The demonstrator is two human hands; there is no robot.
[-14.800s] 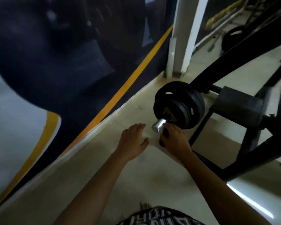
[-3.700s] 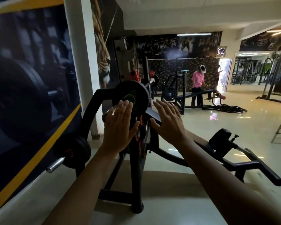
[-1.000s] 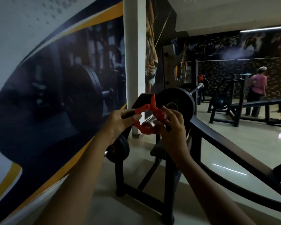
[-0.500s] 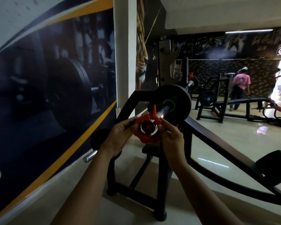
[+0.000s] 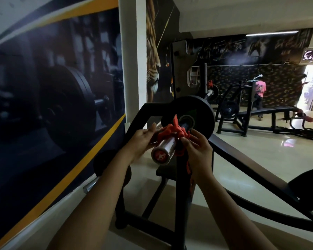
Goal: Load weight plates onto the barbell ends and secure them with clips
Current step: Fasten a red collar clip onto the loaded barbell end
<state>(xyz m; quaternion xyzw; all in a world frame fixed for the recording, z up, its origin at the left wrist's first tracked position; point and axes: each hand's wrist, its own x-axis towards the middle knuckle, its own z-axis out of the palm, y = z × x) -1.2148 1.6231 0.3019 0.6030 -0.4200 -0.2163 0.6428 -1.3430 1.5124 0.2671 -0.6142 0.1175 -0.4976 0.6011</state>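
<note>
The 1 head-worn camera is looking forward and slightly down, sitting close to the barbell end [image 5: 162, 153] (wide-angle, so the gym floor [image 5: 260, 159] is stretching behind).

This is a gym. A loaded barbell [image 5: 172, 139] sits on a black rack [image 5: 181, 186], more benches [image 5: 260, 112] and plates [image 5: 228, 110] stand across the glossy tiled floor [image 5: 260, 159], and big murals of weights [image 5: 61, 109] and a lion [image 5: 153, 69] cover the walls.

We see a glossy chrome-metal barbell sleeve [image 5: 167, 147], a matt red plastic clip [image 5: 172, 131], a matt black plate [image 5: 201, 112], and a shiny polished floor [image 5: 260, 152].
</note>
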